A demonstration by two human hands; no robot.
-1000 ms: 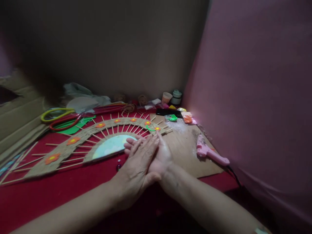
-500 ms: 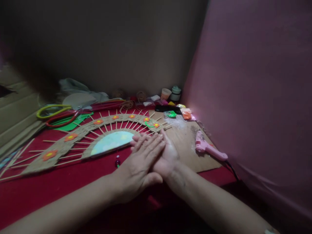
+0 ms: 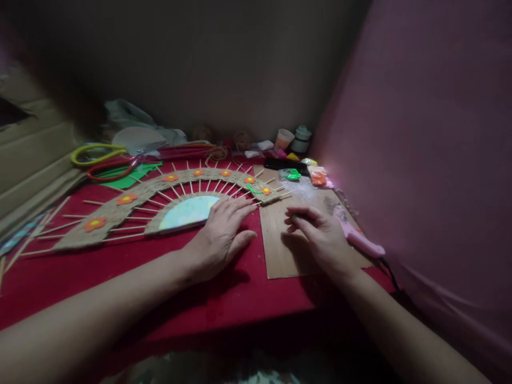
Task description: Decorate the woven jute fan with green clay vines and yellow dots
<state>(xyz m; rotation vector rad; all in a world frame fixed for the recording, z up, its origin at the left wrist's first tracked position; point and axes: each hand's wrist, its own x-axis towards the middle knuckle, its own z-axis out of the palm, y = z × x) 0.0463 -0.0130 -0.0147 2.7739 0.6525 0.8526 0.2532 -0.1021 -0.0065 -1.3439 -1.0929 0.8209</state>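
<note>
My left hand is open, fingers stretched out and palm down, over the right end of the pale blue half-circle. That half-circle is the centre of a fan-shaped piece of thin sticks and woven cord, with orange flowers that have yellow middles. A thin green strip lies between two flowers at its right end. My right hand is above the cardboard sheet, thumb and fingers pinched on a small dark green piece, mostly hidden by the fingers.
A pink glue gun lies right of my right hand. Behind are a green clay packet, an orange packet, a dark flat object, a cup and a jar. Scissors lie on green sheets at the back left.
My hands were pressed palm to palm and have come apart. The right has moved right, over the cardboard, with fingers now pinched; the left remains near the half-circle. The view has shifted slightly.
</note>
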